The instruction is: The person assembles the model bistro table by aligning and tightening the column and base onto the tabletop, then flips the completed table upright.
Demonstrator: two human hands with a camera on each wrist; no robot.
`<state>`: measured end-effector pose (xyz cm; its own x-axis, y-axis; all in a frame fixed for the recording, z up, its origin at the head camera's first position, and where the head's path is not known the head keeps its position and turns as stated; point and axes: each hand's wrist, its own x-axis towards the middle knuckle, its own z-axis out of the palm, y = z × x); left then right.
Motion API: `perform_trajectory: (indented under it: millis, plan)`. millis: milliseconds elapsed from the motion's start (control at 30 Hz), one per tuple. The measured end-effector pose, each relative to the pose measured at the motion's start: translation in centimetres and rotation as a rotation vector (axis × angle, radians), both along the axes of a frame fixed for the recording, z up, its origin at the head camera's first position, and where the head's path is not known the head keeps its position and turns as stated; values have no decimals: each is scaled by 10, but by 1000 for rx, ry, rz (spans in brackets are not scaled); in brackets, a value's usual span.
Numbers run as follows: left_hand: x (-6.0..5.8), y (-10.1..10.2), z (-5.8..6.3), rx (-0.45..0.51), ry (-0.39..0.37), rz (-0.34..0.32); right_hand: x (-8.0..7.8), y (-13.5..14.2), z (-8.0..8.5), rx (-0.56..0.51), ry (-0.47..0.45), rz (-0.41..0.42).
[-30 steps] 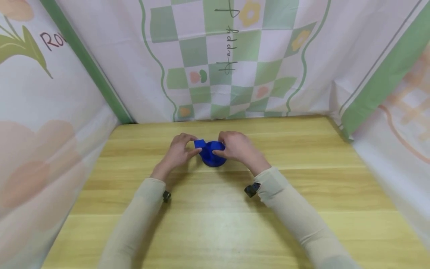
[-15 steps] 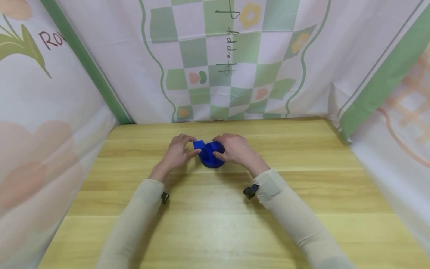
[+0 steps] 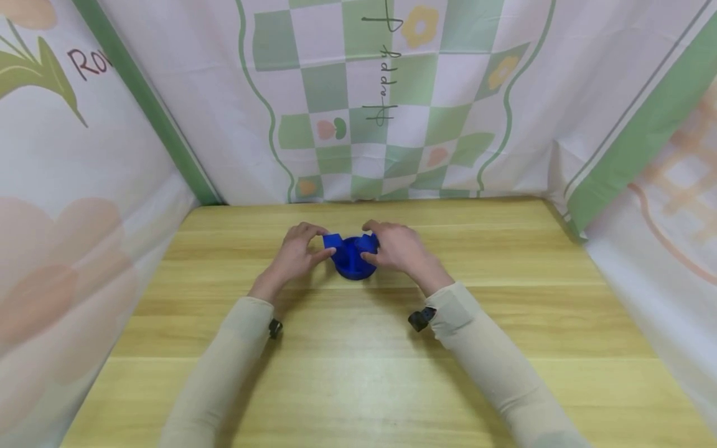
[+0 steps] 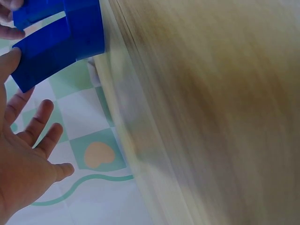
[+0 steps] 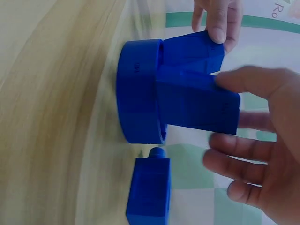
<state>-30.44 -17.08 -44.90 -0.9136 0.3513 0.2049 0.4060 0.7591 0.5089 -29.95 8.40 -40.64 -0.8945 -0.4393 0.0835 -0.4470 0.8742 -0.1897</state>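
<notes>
Steadying two blocks over one round blue dish

The dish sits on the table, in front of the person and near the far edge, its open side up and an inner divider showing from above. Two blue blocks rise out of it: the left block leans out over the left rim, and the right block stands up on the other side. How deep their lower ends reach, and whether they are fixed or loose, I cannot tell.

The left hand has its grip pinching the upper end of the left block between thumb and forefinger, the remaining fingers spread clear. The right hand pinches the right block the same way, its lower fingers apart from it. Holding each block high and by its edges probably leaves the dish's opening in sight and gives the fingertips leverage to tilt or guide the piece. With one hand at either side, the pressures likely balance, so the dish should not slide; its flat seat on the table probably helps.

Just beside the dish lies a small blue box with a rounded knob, untouched, perhaps set there to be within reach of the right hand.
</notes>
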Motion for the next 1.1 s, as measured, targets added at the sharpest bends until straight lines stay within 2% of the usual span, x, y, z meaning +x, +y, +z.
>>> perform_trajectory:
  millis: [100, 167, 400, 533, 633, 833, 1100]
  plan:
    - [0, 0, 0, 2, -4, -1, 2, 3, 2, 16, -20, 58]
    - [-1, 0, 0, 0, -7, -2, 3, 4, 4, 12, -28, 67]
    - [0, 1, 0, -4, -15, 3, 3, 7, 5, 37, -63, -44]
    - [0, 0, 0, -4, -10, 0, 5, 5, 1, 10, -69, 28]
    - [-1, 0, -1, -2, -2, 0, 5, 6, -1, 1, -38, 81]
    - [0, 0, 0, -14, -12, 13, 7, 5, -2, 32, 14, 96]
    - [0, 0, 2, -19, -27, 24, 9, 7, 2, 16, -30, 121]
